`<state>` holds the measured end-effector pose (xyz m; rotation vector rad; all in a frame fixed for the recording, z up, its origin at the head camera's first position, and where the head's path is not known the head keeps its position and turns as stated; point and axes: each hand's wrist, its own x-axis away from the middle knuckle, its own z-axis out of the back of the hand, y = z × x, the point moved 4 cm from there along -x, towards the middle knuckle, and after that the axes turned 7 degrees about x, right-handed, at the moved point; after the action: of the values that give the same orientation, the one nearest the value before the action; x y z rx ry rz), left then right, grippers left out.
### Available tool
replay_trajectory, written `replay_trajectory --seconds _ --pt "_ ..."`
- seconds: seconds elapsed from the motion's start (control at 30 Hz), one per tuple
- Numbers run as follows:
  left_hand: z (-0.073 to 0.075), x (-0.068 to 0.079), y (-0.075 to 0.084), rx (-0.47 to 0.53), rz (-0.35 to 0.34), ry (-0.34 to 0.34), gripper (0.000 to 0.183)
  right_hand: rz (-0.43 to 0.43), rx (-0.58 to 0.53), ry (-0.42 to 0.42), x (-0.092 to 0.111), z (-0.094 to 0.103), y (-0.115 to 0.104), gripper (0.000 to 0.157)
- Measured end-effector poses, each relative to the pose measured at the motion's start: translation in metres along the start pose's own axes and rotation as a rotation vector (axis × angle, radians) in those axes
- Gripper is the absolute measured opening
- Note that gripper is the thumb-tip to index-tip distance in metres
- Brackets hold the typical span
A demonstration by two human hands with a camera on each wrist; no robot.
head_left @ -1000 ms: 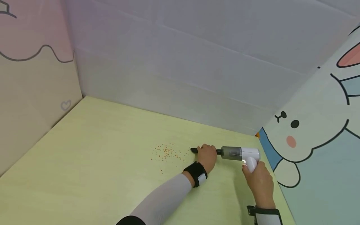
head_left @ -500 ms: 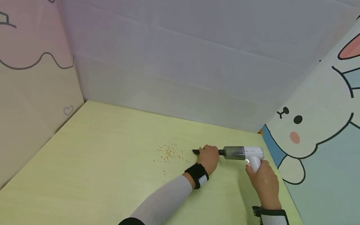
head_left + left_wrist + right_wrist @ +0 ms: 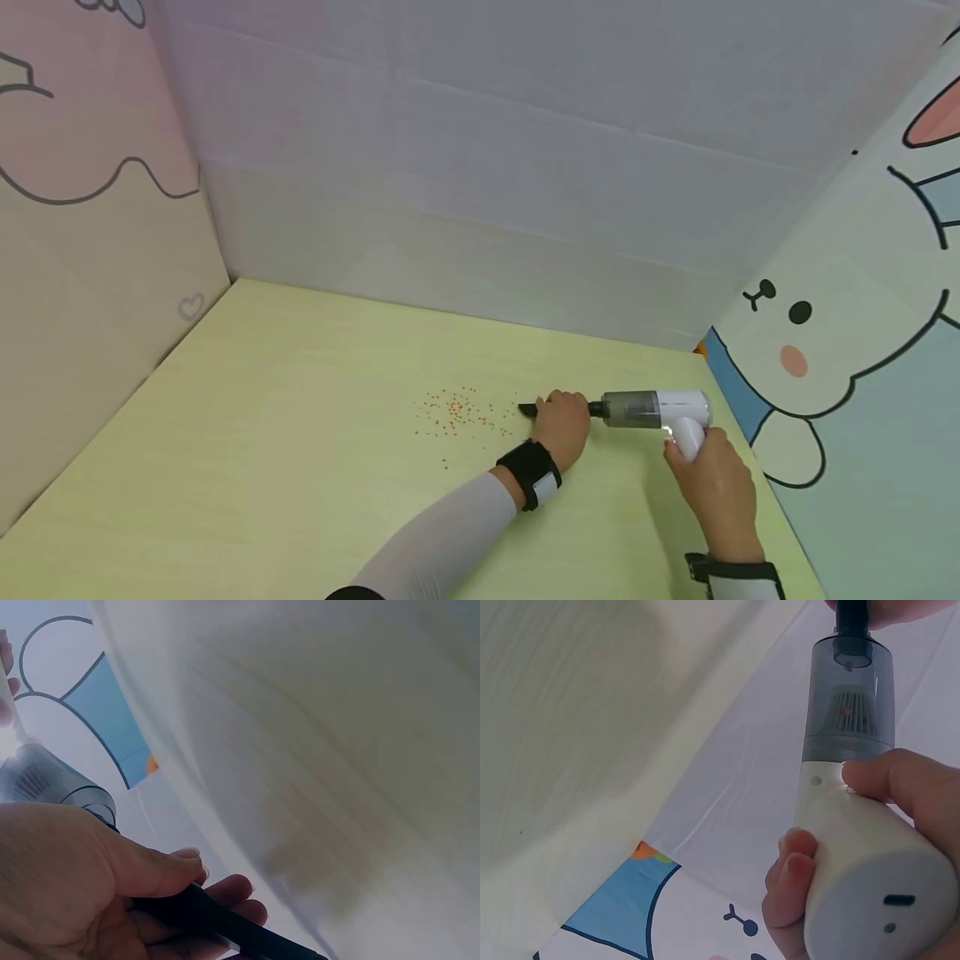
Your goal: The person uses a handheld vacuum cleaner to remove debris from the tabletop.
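Note:
A white handheld vacuum (image 3: 682, 408) with a see-through grey dust cup (image 3: 853, 697) lies level across the right part of the table. My right hand (image 3: 716, 492) grips its handle; in the right wrist view the thumb presses near a small lit spot on the body. My left hand (image 3: 562, 429) holds the black nozzle (image 3: 217, 922) between thumb and fingers, its dark tip (image 3: 527, 410) poking out to the left. Small orange crumbs (image 3: 457, 408) are scattered on the table just left of that tip. A few orange bits show at the filter inside the cup.
The pale yellow table (image 3: 262, 442) meets a plain whitish wall (image 3: 450, 208) at the back. A beige and pink wall (image 3: 97, 292) stands on the left, and a wall with a cartoon rabbit (image 3: 862, 333) on the right.
The head view has shifted slightly, so everything sits a little lower and further right. Both hands keep their hold on the vacuum, and the crumbs look much the same.

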<state>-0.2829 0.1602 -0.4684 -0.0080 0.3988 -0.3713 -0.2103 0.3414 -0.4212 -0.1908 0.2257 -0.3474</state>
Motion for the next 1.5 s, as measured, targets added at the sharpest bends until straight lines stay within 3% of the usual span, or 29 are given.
replay_trajectory --seconds 0.23,0.7,1.1,1.5 --pt "0.006 0.002 0.000 0.033 0.000 -0.049 0.020 -0.002 -0.002 -0.010 0.002 -0.001 0.002 0.058" --pt "0.016 0.007 0.000 0.051 -0.004 -0.063 0.020 0.014 0.011 -0.005 0.004 0.003 0.004 0.057" --pt "0.016 0.009 0.001 0.055 -0.001 -0.106 0.021 0.010 0.011 -0.010 0.007 0.003 0.005 0.057" --pt "0.003 0.007 0.006 0.070 0.010 -0.162 0.022 0.032 -0.001 0.000 0.009 0.004 0.007 0.056"
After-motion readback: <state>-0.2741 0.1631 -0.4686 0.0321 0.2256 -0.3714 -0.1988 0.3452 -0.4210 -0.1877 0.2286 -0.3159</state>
